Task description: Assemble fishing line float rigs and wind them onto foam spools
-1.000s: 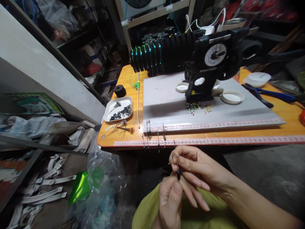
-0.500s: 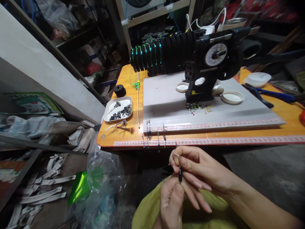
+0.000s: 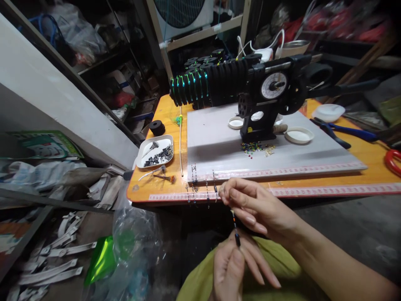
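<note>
- Orange wooden table [image 3: 369,156] carries a grey board [image 3: 219,142], and on that stands a black winding machine [image 3: 250,88] with a dial.
- White tray [image 3: 156,150] of small black parts sits near the table's left edge.
- Right hand [image 3: 260,207] pinches the top of a thin beaded rig [image 3: 234,228], below the table's front edge.
- Left hand [image 3: 228,267], fingers closed, nips its dark lower end.
</note>
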A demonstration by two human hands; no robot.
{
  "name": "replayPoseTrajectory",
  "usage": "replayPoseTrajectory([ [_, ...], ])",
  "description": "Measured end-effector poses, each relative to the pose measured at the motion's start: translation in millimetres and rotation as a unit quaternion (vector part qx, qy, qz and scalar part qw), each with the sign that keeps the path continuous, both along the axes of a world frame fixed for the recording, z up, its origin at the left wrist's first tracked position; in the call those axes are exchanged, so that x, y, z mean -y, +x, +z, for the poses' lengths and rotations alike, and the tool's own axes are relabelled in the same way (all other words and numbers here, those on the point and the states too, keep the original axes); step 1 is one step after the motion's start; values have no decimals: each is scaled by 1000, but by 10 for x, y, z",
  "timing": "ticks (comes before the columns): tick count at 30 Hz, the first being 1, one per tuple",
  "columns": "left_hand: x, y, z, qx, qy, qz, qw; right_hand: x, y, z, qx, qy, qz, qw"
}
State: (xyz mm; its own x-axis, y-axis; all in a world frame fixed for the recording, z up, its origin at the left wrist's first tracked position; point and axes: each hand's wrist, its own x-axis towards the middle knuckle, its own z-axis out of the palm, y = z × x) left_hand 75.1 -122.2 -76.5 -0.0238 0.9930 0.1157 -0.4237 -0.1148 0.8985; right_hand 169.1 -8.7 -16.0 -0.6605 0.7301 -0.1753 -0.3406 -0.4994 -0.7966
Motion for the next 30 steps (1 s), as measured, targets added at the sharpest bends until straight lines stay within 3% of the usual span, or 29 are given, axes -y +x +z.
replayPoseTrajectory([
  [7, 51, -33, -136, 10, -44, -52, 998, 103, 22, -97, -8, -8, 9, 1000],
  [30, 95, -48, -167, -64, -1, -43, 997, 201, 82, -153, -18, -40, 7, 999],
])
